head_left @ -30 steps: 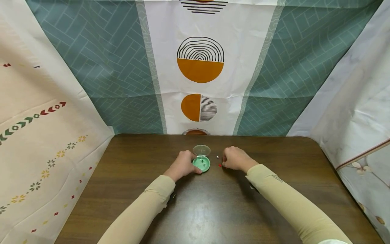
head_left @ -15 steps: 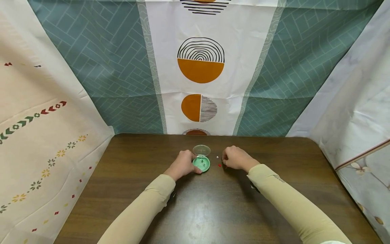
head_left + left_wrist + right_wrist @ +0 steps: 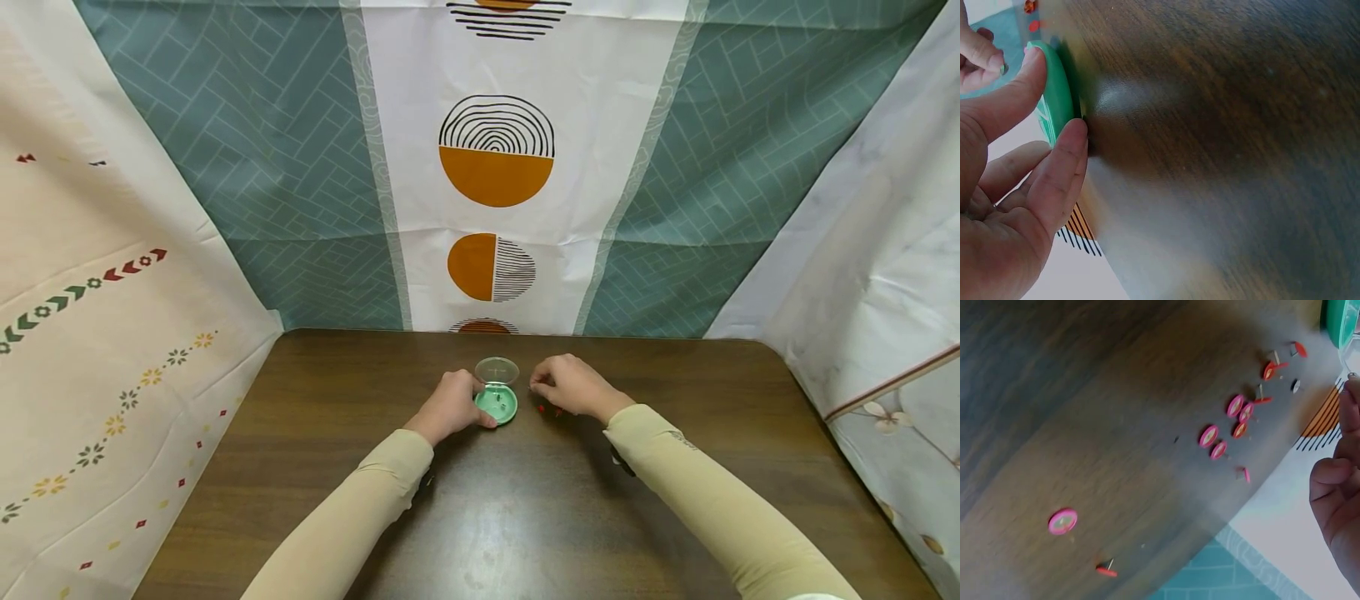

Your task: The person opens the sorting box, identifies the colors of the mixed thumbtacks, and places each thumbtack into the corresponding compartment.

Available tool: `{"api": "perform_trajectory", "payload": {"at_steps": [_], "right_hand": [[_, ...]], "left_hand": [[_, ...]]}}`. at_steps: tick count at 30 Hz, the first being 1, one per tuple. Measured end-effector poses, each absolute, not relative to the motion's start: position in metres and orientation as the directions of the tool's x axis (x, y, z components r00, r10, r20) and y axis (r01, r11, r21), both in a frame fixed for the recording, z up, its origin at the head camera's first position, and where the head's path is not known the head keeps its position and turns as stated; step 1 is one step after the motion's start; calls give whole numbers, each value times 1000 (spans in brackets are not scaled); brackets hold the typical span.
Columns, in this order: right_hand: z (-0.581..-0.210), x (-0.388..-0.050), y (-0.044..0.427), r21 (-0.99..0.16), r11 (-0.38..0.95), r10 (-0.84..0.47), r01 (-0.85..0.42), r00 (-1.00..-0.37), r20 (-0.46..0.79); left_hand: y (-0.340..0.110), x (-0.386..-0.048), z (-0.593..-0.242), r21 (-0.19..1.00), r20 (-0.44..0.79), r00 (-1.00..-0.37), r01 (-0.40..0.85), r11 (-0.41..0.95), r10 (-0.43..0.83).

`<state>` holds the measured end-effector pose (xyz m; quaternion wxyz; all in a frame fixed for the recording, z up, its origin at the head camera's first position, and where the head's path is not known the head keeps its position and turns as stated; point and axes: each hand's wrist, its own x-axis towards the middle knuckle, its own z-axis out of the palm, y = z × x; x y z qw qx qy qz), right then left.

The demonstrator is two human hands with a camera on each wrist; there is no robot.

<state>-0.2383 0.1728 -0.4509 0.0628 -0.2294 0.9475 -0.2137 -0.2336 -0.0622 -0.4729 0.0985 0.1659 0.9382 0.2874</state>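
A round green case [image 3: 491, 411] with its clear lid [image 3: 497, 369] raised stands on the table, a few tiny pieces inside it. My left hand [image 3: 447, 402] grips its left side, thumb on the near rim; in the left wrist view the thumb and fingers hold the case's edge [image 3: 1055, 94]. Just right of the case, my right hand [image 3: 572, 385] has thumb and finger pinched together. A small thumbtack shows between these fingertips [image 3: 996, 61], mostly hidden. Pink and red thumbtacks [image 3: 1209, 435] lie scattered on the wood near the right hand.
The brown wooden table [image 3: 480, 500] reaches back to a patterned cloth [image 3: 495, 275]. A pale tack [image 3: 1295, 385] lies close to the case in the right wrist view. One pink tack [image 3: 1062, 520] and one red tack [image 3: 1107, 569] sit apart from the rest.
My right hand has shifted left toward the case, over the spot where a pale tack lay. Red tacks now show below its fingers. The left hand and case stay put.
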Motion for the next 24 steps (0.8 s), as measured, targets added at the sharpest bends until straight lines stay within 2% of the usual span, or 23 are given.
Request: {"api": "perform_trajectory", "payload": {"at_steps": [11, 19, 24], "right_hand": [[-459, -239, 156, -504, 735, -512, -453, -859, 24], [-462, -238, 144, -372, 785, -508, -495, -859, 72], [-464, -239, 138, -388, 775, -513, -500, -855, 76]], "left_hand": [[-63, -235, -475, 566, -89, -923, 262, 782, 374], [-62, -236, -473, 570, -105, -923, 248, 783, 369], [-62, -235, -473, 583, -114, -924, 235, 778, 364]]}}
